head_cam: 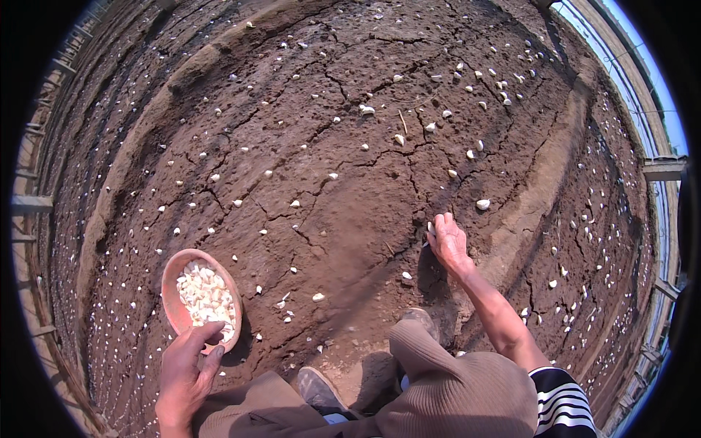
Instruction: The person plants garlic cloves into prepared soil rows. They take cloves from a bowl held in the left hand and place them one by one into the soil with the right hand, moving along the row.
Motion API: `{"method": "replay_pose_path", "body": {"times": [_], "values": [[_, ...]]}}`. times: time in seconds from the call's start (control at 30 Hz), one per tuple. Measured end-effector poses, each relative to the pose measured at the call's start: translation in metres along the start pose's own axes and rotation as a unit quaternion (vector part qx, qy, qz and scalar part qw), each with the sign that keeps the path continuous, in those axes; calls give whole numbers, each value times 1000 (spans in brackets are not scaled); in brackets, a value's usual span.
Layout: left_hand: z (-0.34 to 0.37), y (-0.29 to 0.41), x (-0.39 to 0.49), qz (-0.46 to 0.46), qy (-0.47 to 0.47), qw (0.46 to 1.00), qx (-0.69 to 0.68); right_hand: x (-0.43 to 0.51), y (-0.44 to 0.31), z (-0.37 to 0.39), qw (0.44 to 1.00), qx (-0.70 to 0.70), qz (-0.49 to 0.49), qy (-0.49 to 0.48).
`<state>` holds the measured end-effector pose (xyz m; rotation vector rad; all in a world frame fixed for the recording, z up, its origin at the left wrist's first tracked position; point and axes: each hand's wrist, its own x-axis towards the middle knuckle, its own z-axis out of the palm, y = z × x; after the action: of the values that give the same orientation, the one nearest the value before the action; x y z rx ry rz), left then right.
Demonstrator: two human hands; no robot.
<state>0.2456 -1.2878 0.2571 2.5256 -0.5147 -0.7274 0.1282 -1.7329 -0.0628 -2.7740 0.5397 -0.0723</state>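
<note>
My left hand (189, 367) grips the near rim of a reddish plastic bowl (171, 293), fingers over the inside and thumb outside. Peeled-looking garlic cloves (205, 293) are heaped in this tilted bowl, low on the left. To the right, my right hand (450, 243) is lowered close to the soil, pinching a pale garlic clove (431, 228) at its fingertips. A larger clove (482, 204) lies on the ground just beyond that hand, and another clove (406, 275) is on its nearer left side.
Cracked brown soil (350, 241) carries many scattered cloves. Raised earth ridges run along the left (137, 142) and right (539, 186), with more clove-dotted soil past both. My shoes (323, 391) stand on the ground beneath my knees (454, 383). Concrete posts (664, 168) line the right edge.
</note>
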Motion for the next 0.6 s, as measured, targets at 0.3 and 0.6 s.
{"method": "replay_pose_path", "body": {"times": [0.3,0.6], "values": [[1,-5,0,14,8,1000,14,52,-71,2,925,359,63,-110],[-1,-5,-6,-22,5,1000,3,114,-104,66,970,190,-135,-70]]}}
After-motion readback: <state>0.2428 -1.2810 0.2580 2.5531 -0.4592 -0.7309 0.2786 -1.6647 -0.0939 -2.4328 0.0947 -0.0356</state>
